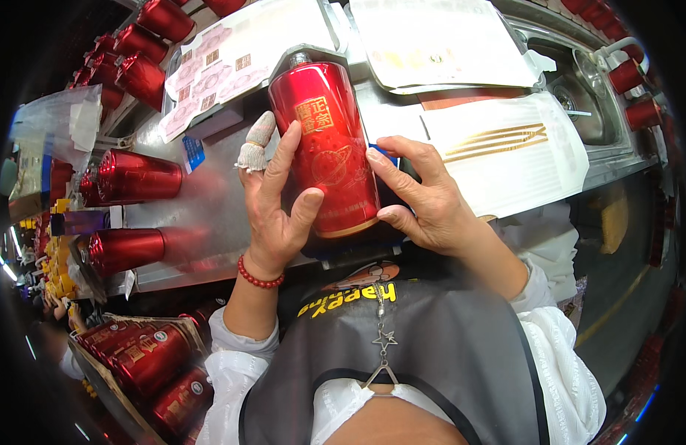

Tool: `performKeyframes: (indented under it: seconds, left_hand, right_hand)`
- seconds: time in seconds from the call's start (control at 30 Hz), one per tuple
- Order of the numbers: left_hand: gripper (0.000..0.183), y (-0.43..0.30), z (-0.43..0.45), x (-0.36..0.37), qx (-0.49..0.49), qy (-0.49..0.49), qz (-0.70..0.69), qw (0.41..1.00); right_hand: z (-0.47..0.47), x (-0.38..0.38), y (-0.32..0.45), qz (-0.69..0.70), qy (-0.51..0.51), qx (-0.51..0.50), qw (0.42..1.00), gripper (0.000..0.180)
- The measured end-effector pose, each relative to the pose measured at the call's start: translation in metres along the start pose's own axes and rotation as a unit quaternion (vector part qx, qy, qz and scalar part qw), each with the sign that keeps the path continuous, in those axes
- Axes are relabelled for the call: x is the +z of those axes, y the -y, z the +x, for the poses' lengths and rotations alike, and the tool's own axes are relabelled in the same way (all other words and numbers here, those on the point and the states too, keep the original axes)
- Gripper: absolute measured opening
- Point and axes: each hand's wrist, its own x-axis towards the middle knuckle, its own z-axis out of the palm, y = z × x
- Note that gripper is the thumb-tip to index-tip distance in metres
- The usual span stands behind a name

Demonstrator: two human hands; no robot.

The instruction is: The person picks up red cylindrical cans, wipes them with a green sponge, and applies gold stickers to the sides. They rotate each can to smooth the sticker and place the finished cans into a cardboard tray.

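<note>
A glossy red bottle (pixel 337 161) with gold decoration lies in front of me, its neck pointing away, on a dark support. My left hand (pixel 279 194) is at its left side, index fingertip on the gold square emblem and thumb near the lower body. A fabric finger cover (pixel 256 142) sits on one finger of that hand. At the bottle's right edge is my right hand (pixel 420 194), with fingertips touching or very near the glass and the fingers spread. Neither hand is wrapped around the bottle. Gold strips (pixel 498 141) lie on a white sheet (pixel 520 178) to the right.
Printed decal sheets (pixel 209 72) lie on a tray at the upper left, and more sheets (pixel 432 44) on a tray beyond. Red bottles (pixel 140 175) lie or stand along the left, with others in a crate (pixel 112 384) at the lower left. A metal sink (pixel 584 111) is at the right.
</note>
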Motion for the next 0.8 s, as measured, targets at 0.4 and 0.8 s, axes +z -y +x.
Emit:
performKeyframes:
  seconds: [0.4, 0.8]
  left_hand:
    - [0.063, 0.006, 0.003, -0.001, 0.021, 0.002, -0.004, 1.000]
    - [0.064, -0.002, 0.001, -0.006, 0.023, 0.013, 0.036, 0.999]
  right_hand:
    - [0.036, -0.005, -0.007, 0.006, 0.000, -0.038, 0.999, 0.054]
    - [0.050, -0.011, 0.003, -0.008, 0.033, -0.032, 0.999, 0.057]
